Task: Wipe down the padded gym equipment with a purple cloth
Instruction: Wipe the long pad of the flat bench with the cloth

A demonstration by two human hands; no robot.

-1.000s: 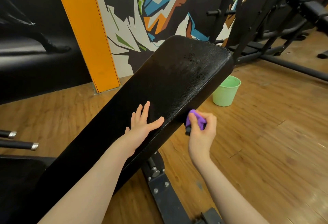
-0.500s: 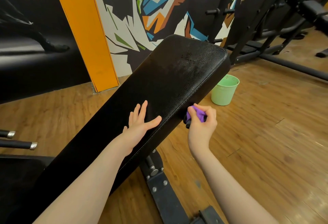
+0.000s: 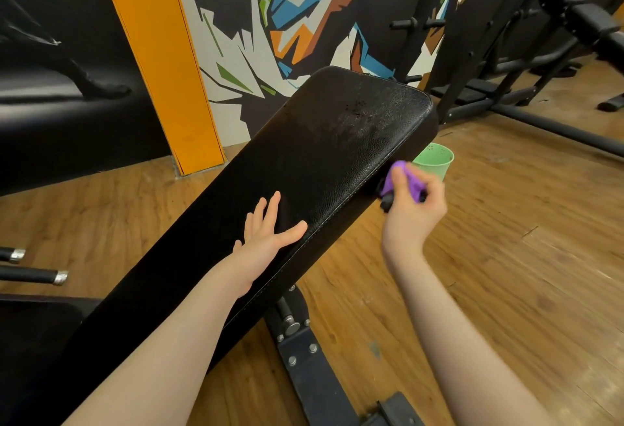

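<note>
A long black padded bench backrest (image 3: 337, 155) slopes up from the lower left toward the far right. My left hand (image 3: 266, 240) lies flat on its top surface with straight, spread fingers, near the right seam. My right hand (image 3: 412, 213) grips a bunched purple cloth (image 3: 401, 180) and holds it against the pad's right side edge, a little farther up than the left hand. Most of the cloth is hidden inside my fingers.
A green bucket (image 3: 435, 160) stands on the wooden floor just behind my right hand. The bench's black metal frame (image 3: 310, 358) runs below the pad. Other black gym machines (image 3: 506, 88) stand at the back right. Two chrome-tipped bars (image 3: 40, 275) jut in at the left.
My right hand has slid the cloth up along the pad's side edge toward the far end. The left hand has stayed flat in the same spot on the pad.
</note>
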